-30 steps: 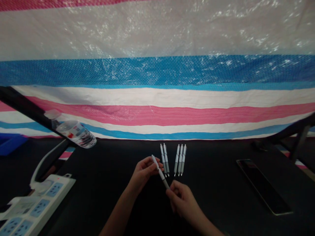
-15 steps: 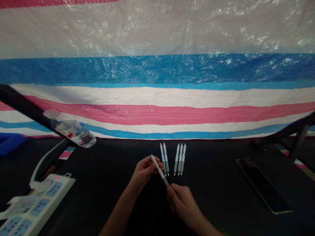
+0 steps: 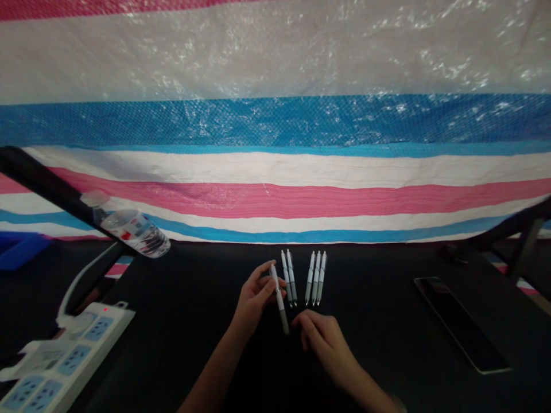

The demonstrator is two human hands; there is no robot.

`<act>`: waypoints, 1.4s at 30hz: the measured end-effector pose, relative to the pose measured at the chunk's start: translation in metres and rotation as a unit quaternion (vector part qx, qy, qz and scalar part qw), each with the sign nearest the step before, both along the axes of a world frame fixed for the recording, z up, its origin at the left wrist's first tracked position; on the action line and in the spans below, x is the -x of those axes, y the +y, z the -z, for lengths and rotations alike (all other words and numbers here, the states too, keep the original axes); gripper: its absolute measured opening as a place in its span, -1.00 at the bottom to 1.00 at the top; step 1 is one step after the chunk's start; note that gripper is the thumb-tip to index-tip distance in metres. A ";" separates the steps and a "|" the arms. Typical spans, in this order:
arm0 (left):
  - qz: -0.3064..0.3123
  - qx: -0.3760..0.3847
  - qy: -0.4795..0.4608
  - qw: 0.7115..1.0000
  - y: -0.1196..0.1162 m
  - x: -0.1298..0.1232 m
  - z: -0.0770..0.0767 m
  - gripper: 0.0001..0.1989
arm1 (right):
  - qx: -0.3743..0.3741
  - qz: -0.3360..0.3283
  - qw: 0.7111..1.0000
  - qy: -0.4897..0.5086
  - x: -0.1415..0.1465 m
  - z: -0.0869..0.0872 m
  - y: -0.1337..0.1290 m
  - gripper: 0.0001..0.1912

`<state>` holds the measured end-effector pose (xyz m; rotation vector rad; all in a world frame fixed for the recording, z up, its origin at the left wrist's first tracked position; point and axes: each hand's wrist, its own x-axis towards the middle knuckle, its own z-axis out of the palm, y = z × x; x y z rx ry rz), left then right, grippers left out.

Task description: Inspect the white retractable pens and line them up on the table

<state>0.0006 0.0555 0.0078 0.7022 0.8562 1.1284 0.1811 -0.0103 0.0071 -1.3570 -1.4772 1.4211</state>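
Note:
In the head view my left hand point(image 3: 256, 292) pinches a white pen with a grey grip point(image 3: 279, 298) near its upper half. The pen slants, with its grey end pointing down toward me. My right hand point(image 3: 321, 341) is just right of that end, apart from it, with fingers curled and thumb and forefinger together. Whatever may be between those fingertips is too small or hidden to make out. Behind the hands lie two similar pens point(image 3: 289, 278) side by side, close to my left fingertips. Right of them is a row of three more pens point(image 3: 315, 278), tips toward me.
A smartphone point(image 3: 462, 324) lies on the black table point(image 3: 379, 367) at the right. On the left are a white power strip point(image 3: 73, 358) with a cable, a tilted water bottle point(image 3: 138, 232) and a blue tray point(image 3: 21, 250). A striped plastic sheet point(image 3: 275, 201) hangs behind the table.
My right hand has let go of the pen's grey end and drawn slightly away to the right. The pen in my left hand has swung more upright, and its lower end is now exposed.

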 end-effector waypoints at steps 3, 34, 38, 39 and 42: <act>-0.002 -0.029 0.046 0.999 -0.001 -0.001 0.000 -0.40 | -0.030 -0.011 0.998 -0.045 -0.002 -0.002 0.001 -0.46; 0.000 -0.024 0.067 0.997 0.000 0.000 -0.003 -0.38 | -0.023 -0.014 0.998 -0.060 0.002 -0.001 0.001 -0.52; -0.010 -0.034 0.077 0.996 0.000 0.001 0.000 -0.46 | -0.030 -0.017 0.997 -0.063 0.002 -0.002 0.000 -0.53; -0.015 -0.034 0.079 0.996 0.000 0.001 0.001 -0.48 | -0.030 -0.017 0.997 -0.064 0.002 -0.002 0.000 -0.53; -0.021 -0.030 0.076 0.996 0.000 0.002 0.002 -0.49 | -0.029 -0.017 0.997 -0.066 0.002 -0.002 0.000 -0.53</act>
